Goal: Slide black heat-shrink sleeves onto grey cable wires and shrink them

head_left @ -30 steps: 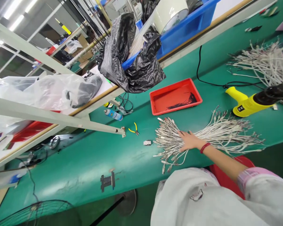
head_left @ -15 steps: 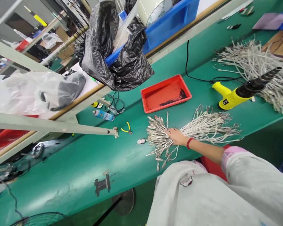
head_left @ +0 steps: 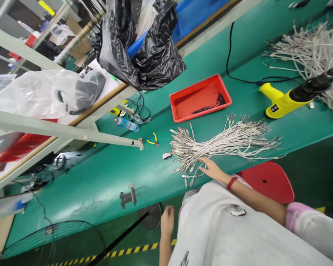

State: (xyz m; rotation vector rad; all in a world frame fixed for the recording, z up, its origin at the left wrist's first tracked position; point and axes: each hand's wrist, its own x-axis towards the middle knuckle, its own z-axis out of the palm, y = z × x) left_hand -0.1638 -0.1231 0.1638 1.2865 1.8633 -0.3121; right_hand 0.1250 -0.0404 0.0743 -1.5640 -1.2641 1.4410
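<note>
A loose bundle of grey-white cables [head_left: 224,142] with metal plugs lies on the green table [head_left: 105,177]. My right hand [head_left: 212,170], with a red bead bracelet at the wrist, rests flat with fingers spread on the bundle's near edge by the table's front. My left hand [head_left: 167,220] hangs below the table edge, fingers loosely curled and holding nothing. A small grey connector [head_left: 166,156] lies just left of the bundle.
A red tray [head_left: 199,98] with black wire bits sits behind the bundle. A yellow heat gun [head_left: 288,101] lies at right, near a second cable pile [head_left: 313,55]. Yellow pliers [head_left: 153,141], a spray can [head_left: 126,124], a black bag [head_left: 144,48] and a red stool [head_left: 266,181] are around.
My right hand slid from the top of the bundle back to its near edge. My left hand came into view below the table. The camera tilted down.
</note>
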